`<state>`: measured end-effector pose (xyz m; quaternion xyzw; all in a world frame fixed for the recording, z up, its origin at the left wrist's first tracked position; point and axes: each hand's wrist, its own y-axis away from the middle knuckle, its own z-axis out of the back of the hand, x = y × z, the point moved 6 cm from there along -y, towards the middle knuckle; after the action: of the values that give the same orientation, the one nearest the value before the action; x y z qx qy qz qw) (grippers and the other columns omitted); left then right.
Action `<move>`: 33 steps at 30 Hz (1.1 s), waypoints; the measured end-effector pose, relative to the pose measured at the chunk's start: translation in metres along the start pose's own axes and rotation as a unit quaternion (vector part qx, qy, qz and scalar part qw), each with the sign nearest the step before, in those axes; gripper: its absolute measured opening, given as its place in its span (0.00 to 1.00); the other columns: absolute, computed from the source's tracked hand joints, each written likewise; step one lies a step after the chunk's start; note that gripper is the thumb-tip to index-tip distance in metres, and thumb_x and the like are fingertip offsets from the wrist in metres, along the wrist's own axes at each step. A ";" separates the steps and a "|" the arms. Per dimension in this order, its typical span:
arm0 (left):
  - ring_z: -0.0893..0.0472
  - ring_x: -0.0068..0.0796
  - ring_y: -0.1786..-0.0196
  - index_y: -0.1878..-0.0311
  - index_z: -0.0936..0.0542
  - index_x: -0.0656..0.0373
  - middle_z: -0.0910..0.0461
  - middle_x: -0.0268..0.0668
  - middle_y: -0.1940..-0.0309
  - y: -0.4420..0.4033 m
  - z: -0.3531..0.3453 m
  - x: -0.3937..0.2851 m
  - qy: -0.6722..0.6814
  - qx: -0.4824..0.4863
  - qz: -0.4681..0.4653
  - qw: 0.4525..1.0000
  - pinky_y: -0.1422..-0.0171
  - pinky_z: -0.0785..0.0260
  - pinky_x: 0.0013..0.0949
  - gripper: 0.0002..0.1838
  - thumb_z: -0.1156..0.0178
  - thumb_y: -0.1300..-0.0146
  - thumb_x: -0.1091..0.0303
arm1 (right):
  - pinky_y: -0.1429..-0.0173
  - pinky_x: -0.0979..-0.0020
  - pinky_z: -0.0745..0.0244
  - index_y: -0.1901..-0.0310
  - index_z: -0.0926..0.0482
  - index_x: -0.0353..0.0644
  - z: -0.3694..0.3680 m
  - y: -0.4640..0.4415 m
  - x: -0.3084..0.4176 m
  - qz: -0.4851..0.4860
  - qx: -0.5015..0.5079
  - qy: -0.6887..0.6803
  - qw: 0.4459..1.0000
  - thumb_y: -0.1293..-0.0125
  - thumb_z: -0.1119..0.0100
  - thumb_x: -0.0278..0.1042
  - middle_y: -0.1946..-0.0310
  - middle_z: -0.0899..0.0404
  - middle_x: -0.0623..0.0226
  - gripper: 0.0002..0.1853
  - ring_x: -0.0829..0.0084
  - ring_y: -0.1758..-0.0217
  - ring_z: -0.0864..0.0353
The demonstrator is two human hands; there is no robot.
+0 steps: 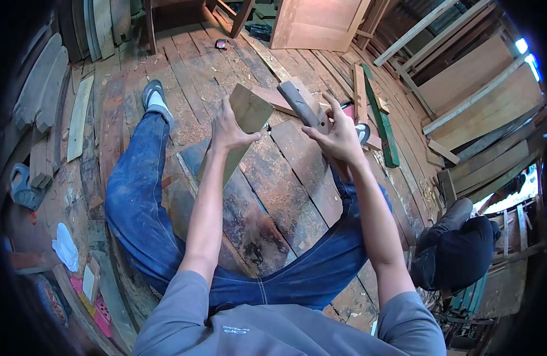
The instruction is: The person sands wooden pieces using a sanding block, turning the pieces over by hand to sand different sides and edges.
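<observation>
My left hand point(229, 129) grips a thick pale wooden board point(251, 110) along its side, thumb toward me and fingers on the far left edge. The board's squared end faces up, and its lower part runs down behind my wrist. My right hand point(337, 132) is around a dark brown wooden bar point(300, 102) with a small hole near my thumb. Its index finger sticks up off the wood. The bar's lower end is partly hidden by my hand and forearm. The two pieces are held apart, above the floor between my spread legs.
Sawdust and shavings cover the plank floor point(285, 202). Beyond my right hand lies a green-edged timber point(380, 115). A small dark red-marked object point(220, 44) is on the floor ahead. Boards point(45, 83) lean at left near a grey jug point(25, 187). Another person point(457, 249) is at right.
</observation>
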<state>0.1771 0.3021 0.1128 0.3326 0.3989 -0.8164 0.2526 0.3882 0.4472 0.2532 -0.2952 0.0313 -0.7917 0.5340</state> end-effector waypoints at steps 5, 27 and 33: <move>0.19 0.61 0.45 0.31 0.41 0.64 0.23 0.58 0.47 0.001 -0.003 -0.004 0.001 -0.003 -0.012 1.000 0.39 0.25 0.55 0.63 0.17 0.70 0.50 | 0.59 0.68 0.22 0.44 0.22 0.30 -0.027 -0.007 -0.049 -0.126 0.025 -0.258 0.958 0.35 0.34 0.41 0.63 0.17 0.59 0.25 0.70 0.64 0.18; 0.19 0.60 0.45 0.32 0.41 0.66 0.24 0.59 0.46 -0.002 0.004 0.007 -0.002 -0.009 0.002 1.000 0.41 0.24 0.54 0.63 0.17 0.70 0.49 | 0.58 0.56 0.16 0.33 0.32 0.44 -0.085 0.060 -0.017 -0.313 0.144 -0.680 0.647 0.28 0.44 0.34 0.59 0.24 0.58 0.24 0.65 0.65 0.20; 0.21 0.62 0.41 0.28 0.44 0.69 0.25 0.61 0.43 0.000 -0.008 0.005 0.004 0.014 -0.003 1.000 0.36 0.25 0.55 0.69 0.16 0.71 0.46 | 0.54 0.62 0.20 0.17 0.49 0.52 -0.052 0.023 -0.003 -0.083 0.141 -0.265 0.950 0.27 0.43 0.36 0.58 0.24 0.56 0.40 0.62 0.62 0.19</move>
<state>0.1762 0.3080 0.1054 0.3381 0.3891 -0.8215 0.2437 0.3819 0.4261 0.2002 -0.4176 -0.2475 -0.7228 0.4918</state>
